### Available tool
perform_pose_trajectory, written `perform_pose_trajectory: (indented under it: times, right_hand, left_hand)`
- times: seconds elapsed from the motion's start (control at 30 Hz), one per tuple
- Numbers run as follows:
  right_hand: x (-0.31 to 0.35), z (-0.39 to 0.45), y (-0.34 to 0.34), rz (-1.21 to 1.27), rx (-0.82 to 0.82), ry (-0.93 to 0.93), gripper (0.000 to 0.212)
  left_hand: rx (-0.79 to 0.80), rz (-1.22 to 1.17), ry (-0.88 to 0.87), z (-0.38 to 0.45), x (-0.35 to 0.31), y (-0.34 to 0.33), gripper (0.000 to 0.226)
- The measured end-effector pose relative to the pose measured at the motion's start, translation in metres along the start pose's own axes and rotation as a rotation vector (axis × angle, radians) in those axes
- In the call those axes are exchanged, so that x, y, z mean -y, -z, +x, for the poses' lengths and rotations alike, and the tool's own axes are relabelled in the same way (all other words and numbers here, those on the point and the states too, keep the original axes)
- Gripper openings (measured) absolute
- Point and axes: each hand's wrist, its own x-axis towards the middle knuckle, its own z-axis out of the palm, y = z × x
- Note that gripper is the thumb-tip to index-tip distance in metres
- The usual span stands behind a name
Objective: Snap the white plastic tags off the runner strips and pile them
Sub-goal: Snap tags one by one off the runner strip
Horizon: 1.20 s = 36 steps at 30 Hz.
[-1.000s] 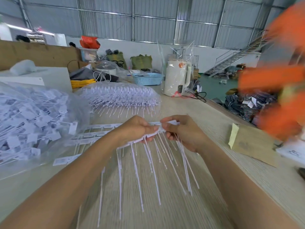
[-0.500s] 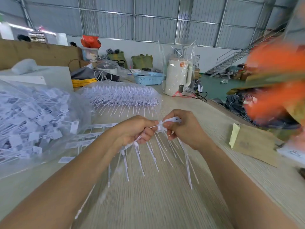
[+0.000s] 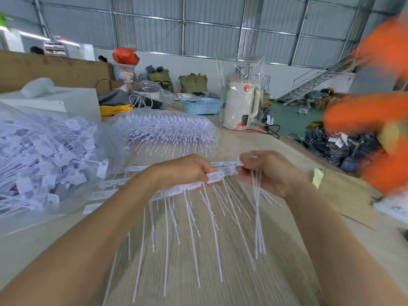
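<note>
White tag strip (image 3: 189,186) w/ long thin tails; left hand (image 3: 183,171) gripping it; right hand (image 3: 268,171) pinching loose tags (image 3: 258,217)

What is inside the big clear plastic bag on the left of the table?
The clear plastic bag is packed with loose white plastic tags, flat square heads with thin tails, heaped in a tangle. Only the top layer shows; whatever lies deeper or underneath is covered.

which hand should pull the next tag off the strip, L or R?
Probably right. The right hand already pinches a small bunch of loose tags at the strip's free end, next to the attached ones. The left hand grips the runner strip, steadying it.
</note>
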Motion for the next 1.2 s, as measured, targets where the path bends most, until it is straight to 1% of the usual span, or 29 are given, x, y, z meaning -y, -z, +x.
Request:
perform_pose_trajectory:
  times: [0.07,0.1,0.13,0.2,0.23,0.27,0.33,0.43,0.47,0.57,0.63,0.77,0.83,0.9,0.93,0.97,1.0,1.07,1.1,1.17,1.2]
  right_hand:
    - [-0.009,-0.002,-0.017,-0.186,0.094,-0.015,0.007]
    - [-0.013,-0.003,-0.023,-0.226,0.116,-0.011,0.007]
    - [-0.016,-0.004,-0.027,-0.232,0.134,-0.005,0.007]
    - [-0.02,-0.005,-0.033,-0.222,0.164,0.028,0.006]
    - [-0.021,-0.005,-0.035,-0.225,0.157,0.066,0.007]
    - [-0.022,-0.005,-0.035,-0.229,0.137,0.115,0.009]
    - [-0.021,-0.003,-0.034,-0.22,0.083,0.19,0.012]
    - [-0.019,-0.001,-0.029,-0.2,0.082,0.207,0.012]
    - [-0.02,-0.001,-0.028,-0.236,0.097,0.207,0.013]
    - [-0.022,-0.002,-0.03,-0.445,0.126,0.205,0.012]
    - [-0.022,-0.002,-0.032,-0.519,0.1,0.197,0.013]
    - [-0.017,-0.008,-0.037,-0.494,0.076,0.249,0.013]
    - [-0.015,-0.012,-0.043,-0.573,0.022,0.346,0.019]
    - [-0.007,-0.017,-0.045,-0.723,-0.093,0.505,0.023]
    - [-0.001,-0.019,-0.043,-0.714,-0.134,0.576,0.021]
    - [0.006,-0.021,-0.038,-0.604,-0.143,0.625,0.018]
    - [0.013,-0.022,-0.031,-0.422,-0.13,0.63,0.014]
    - [0.019,-0.022,-0.017,-0.099,-0.108,0.505,0.01]
    - [0.017,-0.02,-0.012,-0.02,-0.107,0.426,0.01]
    - [0.011,-0.014,-0.004,0.015,-0.091,0.297,0.013]
    - [0.009,-0.012,-0.003,0.004,-0.071,0.252,0.014]
  left_hand:
    - [0.0,0.151,-0.021,0.0,-0.001,0.0,0.019]
    - [-0.014,0.179,-0.038,0.0,0.0,0.001,0.016]
    - [-0.026,0.169,-0.054,0.0,0.001,0.001,0.013]
    - [-0.048,0.087,-0.066,0.0,0.003,0.001,0.021]
    - [-0.058,0.045,-0.061,0.0,0.004,0.002,0.024]
    - [-0.068,0.017,-0.05,0.0,0.004,0.003,0.022]
    - [-0.071,0.053,-0.015,-0.003,0.004,0.009,0.013]
    - [-0.058,0.06,0.005,-0.004,0.006,0.012,0.028]
    - [-0.074,0.06,-0.006,-0.004,0.006,0.012,0.03]
    - [-0.148,0.103,-0.016,-0.001,0.003,0.01,0.033]
    - [-0.182,0.06,-0.013,0.002,0.003,0.008,0.035]
    - [-0.247,-0.07,-0.009,0.003,0.0,0.008,0.022]
    - [-0.254,-0.139,0.01,0.002,-0.001,0.012,0.026]
    - [-0.277,-0.185,0.051,0.0,0.003,0.018,0.027]
    - [-0.299,-0.187,0.074,-0.002,0.006,0.021,0.026]
    - [-0.323,-0.181,0.09,-0.003,0.009,0.023,0.023]
    - [-0.333,-0.177,0.093,-0.004,0.012,0.024,0.021]
    - [-0.273,-0.172,0.06,-0.005,0.01,0.021,0.022]
    - [-0.212,-0.175,0.026,-0.005,0.006,0.018,0.024]
    - [-0.11,-0.173,-0.021,-0.004,-0.003,0.011,0.031]
    - [-0.085,-0.154,-0.029,-0.004,-0.005,0.009,0.032]
